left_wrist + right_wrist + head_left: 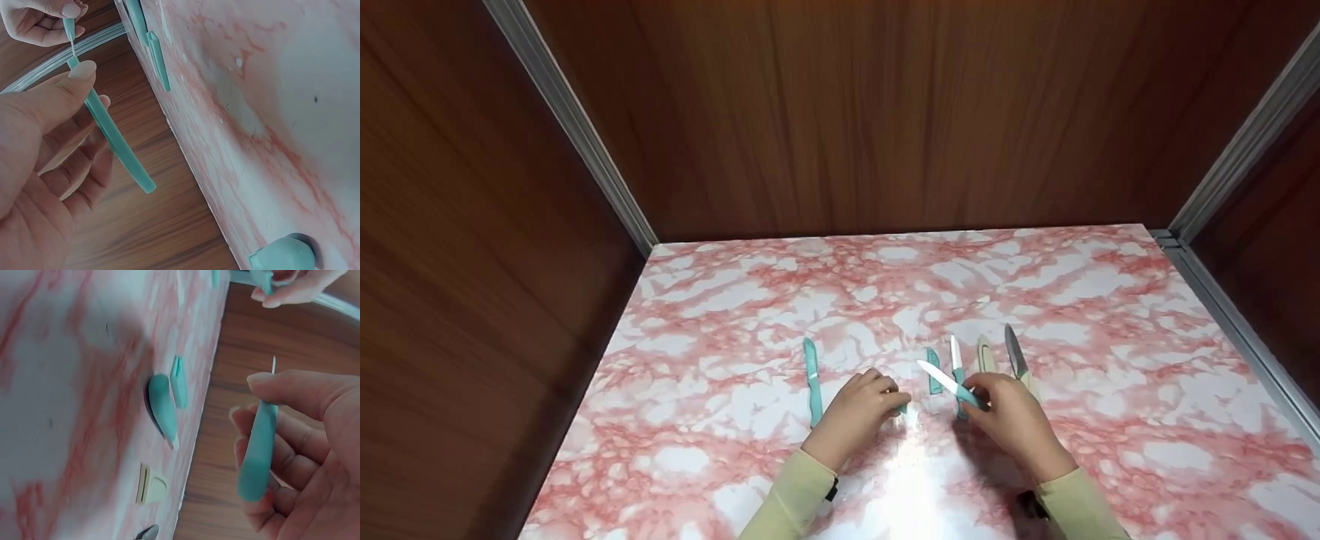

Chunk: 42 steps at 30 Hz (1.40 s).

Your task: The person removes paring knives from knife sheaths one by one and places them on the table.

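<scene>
Over the worktop (697, 300), well in from its left and right edges, my hands were near each other, and the danger as I judged it was a cut: had the bare blade strayed past the cover's open end, it could have met my left fingers. My left hand (861, 405) pinched a teal cover (115, 129) between thumb and fingers; my right hand (1012, 411) pinched a teal-handled knife (949, 384) by its handle, its white tip clear of that cover. Too light a pinch could have let either one twist, and a crooked entry might have jammed the blade.

I counted four knives: the grey-bladed knife (1015, 349), lying nearest the right edge; the sheathed knife (813, 382), nearest the left edge; a white-bladed knife (956, 356), partly hidden behind what I held; and the one I held. Covers also came to four: one on the sheathed knife, as far as I could tell, a beige cover (985, 354) and a loose teal cover (934, 371) well short of the far edge, and the one I pinched.
</scene>
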### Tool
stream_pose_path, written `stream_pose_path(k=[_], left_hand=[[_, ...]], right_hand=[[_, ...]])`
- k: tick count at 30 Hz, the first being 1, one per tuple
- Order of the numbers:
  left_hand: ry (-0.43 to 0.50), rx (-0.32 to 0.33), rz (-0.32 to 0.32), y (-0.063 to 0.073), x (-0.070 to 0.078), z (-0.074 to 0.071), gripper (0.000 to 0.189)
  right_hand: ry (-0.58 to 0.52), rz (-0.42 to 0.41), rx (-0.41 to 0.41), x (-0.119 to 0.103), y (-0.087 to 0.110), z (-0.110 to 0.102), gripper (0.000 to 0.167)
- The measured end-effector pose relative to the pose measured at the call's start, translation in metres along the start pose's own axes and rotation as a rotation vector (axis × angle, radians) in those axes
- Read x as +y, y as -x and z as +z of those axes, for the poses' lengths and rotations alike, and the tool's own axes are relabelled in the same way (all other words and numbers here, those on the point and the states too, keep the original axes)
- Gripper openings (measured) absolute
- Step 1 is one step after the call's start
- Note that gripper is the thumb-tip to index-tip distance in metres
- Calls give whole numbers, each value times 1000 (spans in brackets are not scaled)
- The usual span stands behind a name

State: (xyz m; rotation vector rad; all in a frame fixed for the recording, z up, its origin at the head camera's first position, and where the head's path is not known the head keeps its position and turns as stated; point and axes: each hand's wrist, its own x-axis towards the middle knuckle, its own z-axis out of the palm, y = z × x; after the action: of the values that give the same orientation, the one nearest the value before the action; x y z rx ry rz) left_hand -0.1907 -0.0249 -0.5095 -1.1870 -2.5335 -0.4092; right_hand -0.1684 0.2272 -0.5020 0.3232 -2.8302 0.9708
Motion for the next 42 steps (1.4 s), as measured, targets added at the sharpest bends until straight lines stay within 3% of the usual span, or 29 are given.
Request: stream_pose_path(k=[13, 26, 42], left_hand=[[-42, -24, 44, -1, 0, 1, 21], [-135, -38, 135, -4, -9, 10, 18], [-139, -45, 179, -6, -13, 14, 19]], right_hand=[[-20, 53, 11, -11, -1, 13, 14], [-52, 121, 71, -23, -7, 32, 8], [-24, 139, 97, -31, -13, 42, 12]])
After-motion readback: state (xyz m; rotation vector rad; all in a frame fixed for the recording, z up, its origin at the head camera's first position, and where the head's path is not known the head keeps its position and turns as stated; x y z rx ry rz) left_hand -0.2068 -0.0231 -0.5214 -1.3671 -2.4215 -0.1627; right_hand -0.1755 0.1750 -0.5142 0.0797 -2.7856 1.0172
